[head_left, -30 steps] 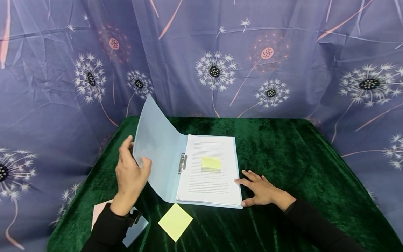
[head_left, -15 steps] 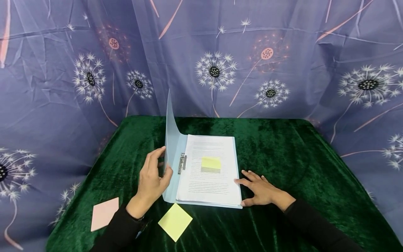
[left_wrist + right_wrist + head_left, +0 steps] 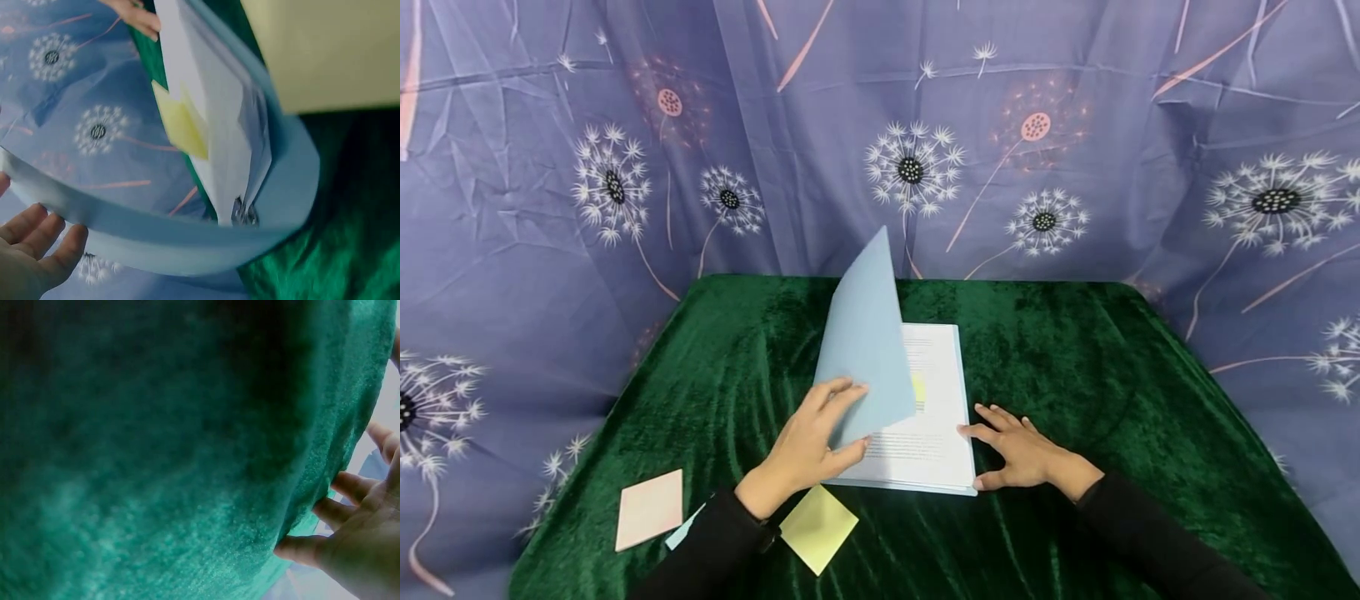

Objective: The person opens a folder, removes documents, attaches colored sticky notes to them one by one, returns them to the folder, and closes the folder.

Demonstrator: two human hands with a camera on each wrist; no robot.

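Observation:
A light blue folder [image 3: 865,350] lies with its cover standing up and leaning right over a stack of printed paper [image 3: 928,454]. My left hand [image 3: 808,442] touches the cover's outer face, thumb near its lower edge. In the left wrist view, the fingers [image 3: 72,250] lie against the curved cover, fairly straight. A yellow sticky note [image 3: 919,390] on the top sheet is partly covered. The metal clip [image 3: 245,212] shows in the left wrist view but is hidden in the head view. My right hand [image 3: 1022,450] rests with spread fingers at the folder's right edge.
A yellow square of note paper [image 3: 822,533] lies in front of the folder. Farther left are a pink square [image 3: 651,510] and a blue one [image 3: 685,527], half hidden by the left sleeve. Green velvet [image 3: 1045,350] covers the table; a dandelion-print curtain [image 3: 970,200] hangs behind.
My left hand has swung the folder cover from the left, through upright, to leaning over the papers. The pink square has come into fuller view. My right hand has stayed in place.

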